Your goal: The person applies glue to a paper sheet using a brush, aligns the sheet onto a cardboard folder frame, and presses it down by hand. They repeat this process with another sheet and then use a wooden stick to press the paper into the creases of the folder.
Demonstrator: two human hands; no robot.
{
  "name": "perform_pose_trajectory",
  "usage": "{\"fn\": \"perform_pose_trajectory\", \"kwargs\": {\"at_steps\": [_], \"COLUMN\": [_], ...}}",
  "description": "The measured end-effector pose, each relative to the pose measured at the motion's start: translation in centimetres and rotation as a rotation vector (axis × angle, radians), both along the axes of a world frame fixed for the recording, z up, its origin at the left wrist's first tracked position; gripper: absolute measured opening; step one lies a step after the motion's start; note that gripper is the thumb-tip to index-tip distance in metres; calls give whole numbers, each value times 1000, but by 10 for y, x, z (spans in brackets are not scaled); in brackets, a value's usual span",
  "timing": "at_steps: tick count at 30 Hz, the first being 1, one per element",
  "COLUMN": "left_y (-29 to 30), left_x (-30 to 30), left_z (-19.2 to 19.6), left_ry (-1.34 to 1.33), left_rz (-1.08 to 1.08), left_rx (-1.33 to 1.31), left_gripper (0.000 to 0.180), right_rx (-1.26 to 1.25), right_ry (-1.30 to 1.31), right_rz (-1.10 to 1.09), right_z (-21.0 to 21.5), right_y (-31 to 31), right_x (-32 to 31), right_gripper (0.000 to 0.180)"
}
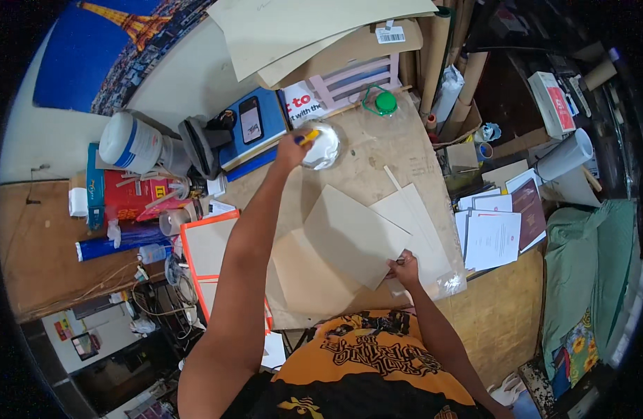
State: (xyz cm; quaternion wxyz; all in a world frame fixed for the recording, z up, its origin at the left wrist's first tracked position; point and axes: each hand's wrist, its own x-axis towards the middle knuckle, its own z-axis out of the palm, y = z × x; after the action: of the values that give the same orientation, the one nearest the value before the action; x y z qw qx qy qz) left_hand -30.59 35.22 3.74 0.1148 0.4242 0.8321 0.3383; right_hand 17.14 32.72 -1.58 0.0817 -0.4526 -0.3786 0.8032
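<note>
L hand (293,145) pinches yellow-blue tool (308,137) just beside clear bowl (324,145); R hand (406,267) fingers pressed on beige card (356,236) (keep it pinned flat).

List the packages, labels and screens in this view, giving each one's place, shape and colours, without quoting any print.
Phone: dark rectangular screen, on a blue box beyond the left hand.
White tub: round, blue band, far left.
Red package: flat, below the tub.
Barcode label: white, on cardboard at top.
Red-and-white box: upper right.
</note>
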Motion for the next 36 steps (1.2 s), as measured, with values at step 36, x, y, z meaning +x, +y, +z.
{"fn": "perform_pose_trajectory", "kwargs": {"at_steps": [36], "left_y": [-73], "left_x": [2], "left_z": [67], "left_ry": [217], "left_rz": [-424], "left_rx": [-218], "left_gripper": [33], "right_rx": [69], "right_ry": [-120], "right_rz": [-11], "right_z": [-6], "right_y": [-1], "right_x": [-1], "right_gripper": [17]}}
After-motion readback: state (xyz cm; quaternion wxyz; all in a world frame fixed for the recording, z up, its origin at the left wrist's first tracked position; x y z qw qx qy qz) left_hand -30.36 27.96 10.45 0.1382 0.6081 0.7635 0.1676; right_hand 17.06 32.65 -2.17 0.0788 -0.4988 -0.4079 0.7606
